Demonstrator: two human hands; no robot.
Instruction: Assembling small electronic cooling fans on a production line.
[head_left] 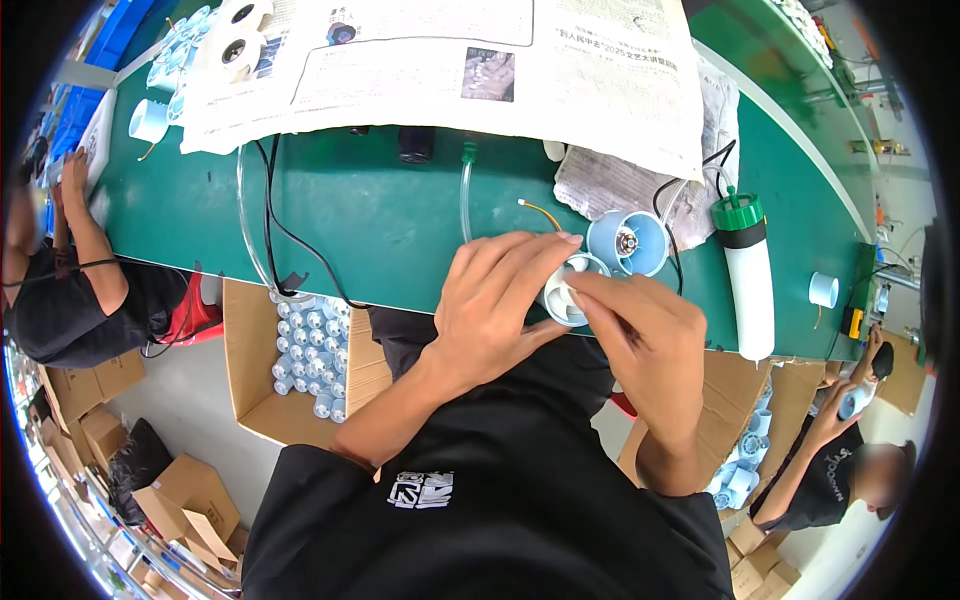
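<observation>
My left hand (500, 295) is closed around a small light blue cup-shaped housing (571, 319) at the table's near edge. Inside its round opening sits a white bladed part, like a fan wheel (562, 296). The thumb and fingers of my right hand (645, 325) are pinched at the rim and over the white part; their tips partly hide it. Just beyond stands a second light blue housing (600, 238) with a round metal motor in its middle. A thin coloured wire with a white plug (522, 202) sticks out beyond my left fingers.
A white bottle-like tool with a green cap (750, 285) lies at the right. Newspaper (400, 80) covers the table's far part; black cables (270, 210) and clear tubing (465, 200) run from under it. Cardboard boxes of blue parts (255, 405) stand below. Co-workers (90, 270) sit on both sides.
</observation>
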